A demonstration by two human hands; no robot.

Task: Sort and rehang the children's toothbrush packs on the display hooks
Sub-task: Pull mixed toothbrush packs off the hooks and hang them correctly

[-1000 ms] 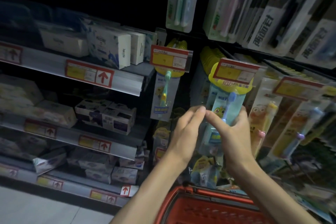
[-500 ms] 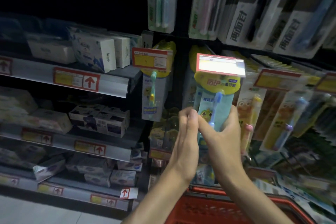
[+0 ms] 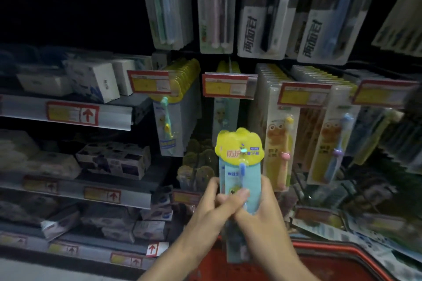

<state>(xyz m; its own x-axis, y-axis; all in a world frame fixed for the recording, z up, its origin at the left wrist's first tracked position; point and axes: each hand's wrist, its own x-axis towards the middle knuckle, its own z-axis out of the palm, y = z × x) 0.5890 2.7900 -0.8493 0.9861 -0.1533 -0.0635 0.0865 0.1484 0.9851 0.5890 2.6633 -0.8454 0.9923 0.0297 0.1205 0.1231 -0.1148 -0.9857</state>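
Observation:
I hold a children's toothbrush pack point(image 3: 242, 166), light blue with a yellow top card and a blue brush, upright in front of the display. My left hand point(image 3: 210, 210) grips its lower left edge and my right hand point(image 3: 262, 214) wraps its lower part. It is off the hook, below the middle price tag point(image 3: 228, 85). More packs of the same kind seem to sit behind it in my hands. Rows of yellow-topped packs point(image 3: 180, 80) hang at the left, and orange frog-print packs point(image 3: 280, 143) hang at the right.
Adult toothbrush packs point(image 3: 260, 11) hang on the row above. Shelves at the left carry white boxes point(image 3: 96, 80) with red arrow price labels point(image 3: 73, 113). A red shopping basket point(image 3: 319, 260) sits just below my forearms. The lighting is dim.
The pack has come down from under the middle price tag and now sits lower, clear of the hook. Both hands dropped with it, and the view tilted upward.

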